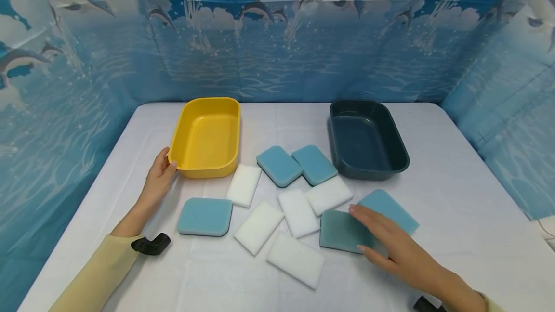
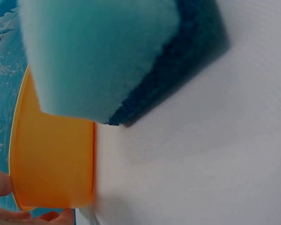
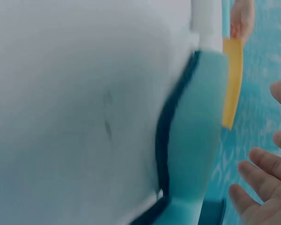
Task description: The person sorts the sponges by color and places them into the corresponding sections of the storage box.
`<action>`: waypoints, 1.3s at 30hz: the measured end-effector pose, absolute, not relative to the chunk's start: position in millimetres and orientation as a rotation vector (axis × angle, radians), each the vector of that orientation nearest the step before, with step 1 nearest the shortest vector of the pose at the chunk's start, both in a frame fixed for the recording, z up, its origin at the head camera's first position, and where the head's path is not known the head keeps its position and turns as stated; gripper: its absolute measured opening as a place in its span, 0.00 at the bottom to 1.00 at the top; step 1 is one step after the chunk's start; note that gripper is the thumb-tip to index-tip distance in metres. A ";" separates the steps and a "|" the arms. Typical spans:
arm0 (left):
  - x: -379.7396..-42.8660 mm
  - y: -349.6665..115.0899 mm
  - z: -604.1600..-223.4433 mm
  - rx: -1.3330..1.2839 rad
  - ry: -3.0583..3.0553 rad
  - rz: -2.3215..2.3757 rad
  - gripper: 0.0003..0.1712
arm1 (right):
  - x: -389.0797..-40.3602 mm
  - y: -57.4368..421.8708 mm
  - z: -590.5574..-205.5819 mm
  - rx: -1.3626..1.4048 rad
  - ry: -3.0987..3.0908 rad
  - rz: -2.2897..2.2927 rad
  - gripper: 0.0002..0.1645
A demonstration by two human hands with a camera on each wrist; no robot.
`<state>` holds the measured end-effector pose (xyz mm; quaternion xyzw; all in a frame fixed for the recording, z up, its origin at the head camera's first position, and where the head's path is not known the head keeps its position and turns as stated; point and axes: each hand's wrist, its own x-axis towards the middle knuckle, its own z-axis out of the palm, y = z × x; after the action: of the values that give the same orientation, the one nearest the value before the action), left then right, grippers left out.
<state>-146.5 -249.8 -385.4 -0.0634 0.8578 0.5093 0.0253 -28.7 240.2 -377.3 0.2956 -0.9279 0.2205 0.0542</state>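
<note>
My left hand [image 1: 159,179] holds the near left corner of a yellow bin [image 1: 205,172], thumb at the rim and fingers along the outside. In the left wrist view the thumb and fingertips pinch the bin's end. My right hand [image 1: 399,252] hovers over a blue-green sponge [image 1: 342,230] with its fingers spread. The right wrist view shows those fingers apart and empty, beside the sponge [image 3: 196,126] with its dark scouring side. Whether the right hand touches the sponge, I cannot tell. Another blue sponge [image 1: 390,208] lies partly behind that hand.
A dark teal bin [image 1: 373,173] stands at the back right. White sponge pads [image 1: 297,259], several of them, lie spread across the middle. Two blue sponges [image 1: 279,166] lie between the bins, and one blue sponge [image 1: 205,216] lies near my left forearm. A dolphin-print curtain [image 1: 277,71] hangs behind.
</note>
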 end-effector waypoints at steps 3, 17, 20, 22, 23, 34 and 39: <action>-146.8 -249.8 -384.7 -0.196 2.642 1.585 0.35 | -25.1 233.1 -378.4 0.976 -2.798 0.626 0.45; -147.8 -250.4 -384.9 -0.162 2.632 1.624 0.35 | -20.0 209.3 -375.1 1.261 -2.663 0.622 0.42; -147.0 -250.6 -386.8 -0.139 2.633 1.643 0.34 | -17.9 203.9 -375.6 1.295 -2.655 0.620 0.42; -146.9 -250.5 -388.2 -0.139 2.636 1.647 0.33 | -16.9 200.3 -376.0 1.311 -2.644 0.625 0.43; -146.9 -250.4 -388.9 -0.140 2.645 1.643 0.33 | -16.5 198.8 -376.1 1.319 -2.644 0.622 0.43; -146.3 -248.9 -388.9 -0.154 2.668 1.631 0.33 | -18.6 183.8 -378.4 1.405 -2.669 0.536 0.42; -145.3 -249.5 -389.7 -0.140 2.667 1.643 0.32 | -20.4 176.5 -380.3 1.460 -2.717 0.549 0.41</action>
<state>-145.3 -249.5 -389.7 -0.0445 0.8505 0.5240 0.0028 -20.4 176.5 -380.3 0.4661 -0.8672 0.1753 0.0043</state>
